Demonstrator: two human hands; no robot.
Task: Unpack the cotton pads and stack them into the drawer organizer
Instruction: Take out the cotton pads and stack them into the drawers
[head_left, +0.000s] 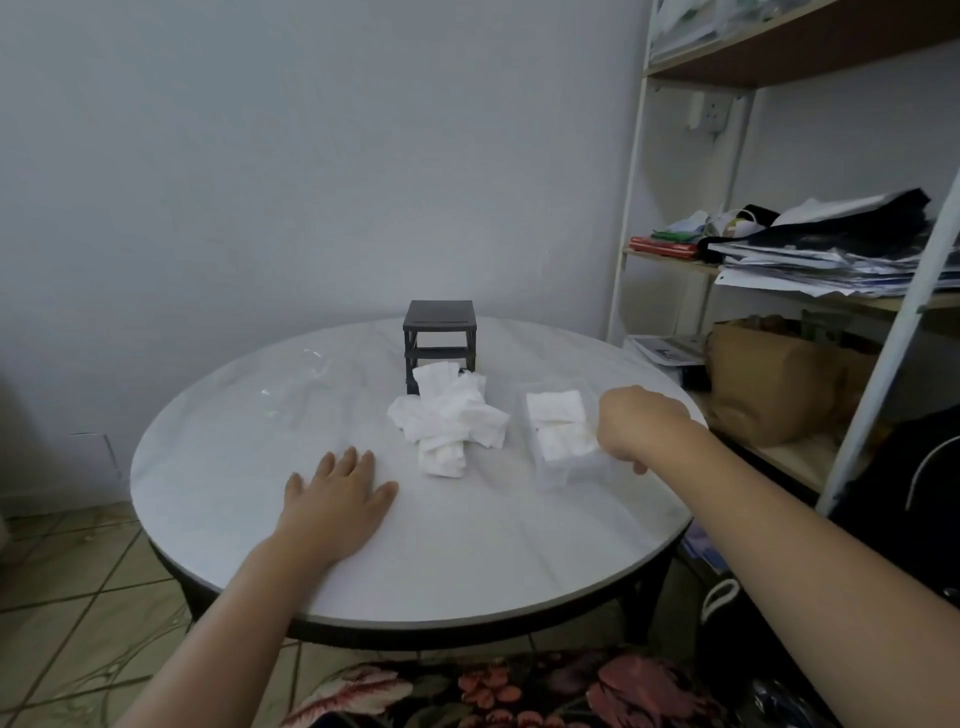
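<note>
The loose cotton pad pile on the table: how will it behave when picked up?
The cotton pad pile looks soft and crumpled, so it probably flops and weighs little. Its pads lie loose and crossed, so some may drop from a handful.

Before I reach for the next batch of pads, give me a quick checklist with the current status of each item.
1. Pads left to move: a loose pile of cotton pads lies on the table. Ok.
2. The organizer stands upright to the right of the pile. Ok.
3. Room in the organizer: two stacks sit inside, but the remaining depth is unclear. Cannot tell.
4. The left hand lies flat on the table and holds nothing. Ok.
5. The right hand is at the organizer's right edge with its fingers curled out of sight. Whether it is free: cannot tell.
6. Path from the pile to the organizer: nothing lies between them. Ok.
</note>
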